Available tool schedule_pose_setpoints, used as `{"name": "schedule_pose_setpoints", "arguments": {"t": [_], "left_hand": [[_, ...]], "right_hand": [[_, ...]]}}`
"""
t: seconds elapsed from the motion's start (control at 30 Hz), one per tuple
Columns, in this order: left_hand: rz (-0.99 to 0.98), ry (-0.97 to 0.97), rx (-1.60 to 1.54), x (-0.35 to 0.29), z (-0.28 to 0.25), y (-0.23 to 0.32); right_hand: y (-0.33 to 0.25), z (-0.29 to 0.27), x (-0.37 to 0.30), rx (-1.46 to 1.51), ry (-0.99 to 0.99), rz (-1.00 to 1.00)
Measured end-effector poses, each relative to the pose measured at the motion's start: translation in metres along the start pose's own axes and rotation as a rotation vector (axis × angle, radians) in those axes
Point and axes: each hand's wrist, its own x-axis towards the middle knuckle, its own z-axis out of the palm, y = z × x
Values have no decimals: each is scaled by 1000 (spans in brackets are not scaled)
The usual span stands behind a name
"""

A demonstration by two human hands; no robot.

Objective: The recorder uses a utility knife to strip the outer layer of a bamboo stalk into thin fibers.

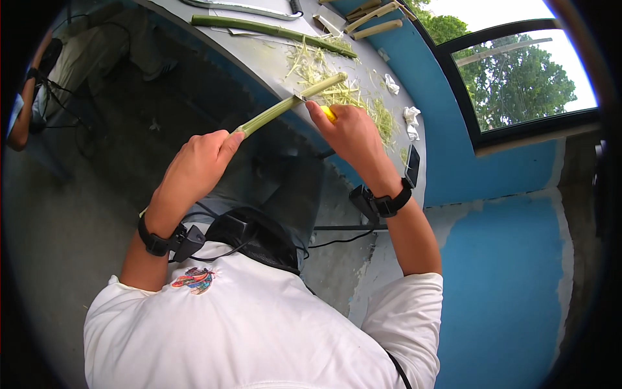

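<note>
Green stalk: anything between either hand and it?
Nothing visible. The left hand grips the near end of the green stalk directly. The right hand holds a yellow-handled knife whose blade meets the stalk over the grey table, beside the shavings.

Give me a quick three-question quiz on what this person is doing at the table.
1. True or false: the left hand grips the green stalk.
2. What does the right hand hold? A. a yellow-handled knife B. a hammer C. a cup
3. Fill in: pale green ____ lie scattered on the table.

Key: 1 true; 2 A; 3 shavings.
</note>
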Motion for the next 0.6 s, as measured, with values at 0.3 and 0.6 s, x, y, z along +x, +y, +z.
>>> {"name": "schedule_pose_setpoints", "arguments": {"t": [0.3, 0.6], "left_hand": [[0, 29, 36, -1, -1, 4], [-17, -14, 11, 2, -1, 0]], "right_hand": [[51, -20, 36, -207, 123, 70], [5, 11, -5, 15, 43, -78]]}}
